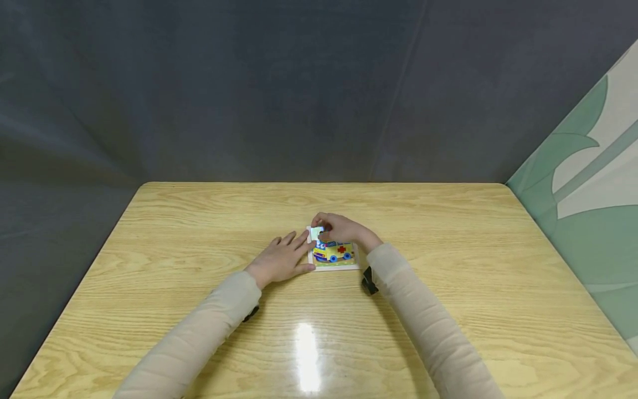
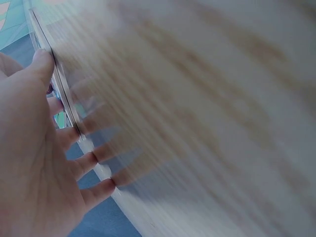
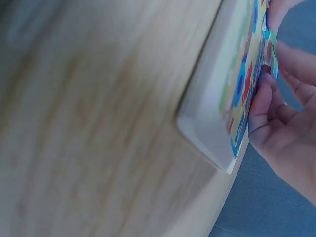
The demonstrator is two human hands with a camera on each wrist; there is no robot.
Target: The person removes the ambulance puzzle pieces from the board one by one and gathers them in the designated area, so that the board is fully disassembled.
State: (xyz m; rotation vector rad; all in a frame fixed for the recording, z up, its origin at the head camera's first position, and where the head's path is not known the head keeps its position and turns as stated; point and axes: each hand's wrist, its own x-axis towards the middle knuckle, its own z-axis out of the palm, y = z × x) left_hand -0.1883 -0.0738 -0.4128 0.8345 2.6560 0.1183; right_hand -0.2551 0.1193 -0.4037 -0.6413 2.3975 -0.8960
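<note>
A small jigsaw puzzle with a yellow ambulance picture lies in a white tray [image 1: 336, 268] near the middle of the table. Over its upper left corner, my right hand [image 1: 341, 227] pinches a puzzle piece [image 1: 316, 234] between thumb and fingers. The piece appears tilted up from the picture in the right wrist view, its edge [image 3: 273, 47] showing beside the fingertips. My left hand [image 1: 283, 259] is spread with straight fingers, thumb and fingertips at the tray's left side. Seen from the left wrist, several fingertips of that hand [image 2: 29, 148] touch the tabletop.
The light wooden table [image 1: 199, 221] reaches out on all sides of the tray. Behind it hangs a dark grey curtain [image 1: 299, 88]. A green and white patterned cloth [image 1: 598, 221] borders the right side.
</note>
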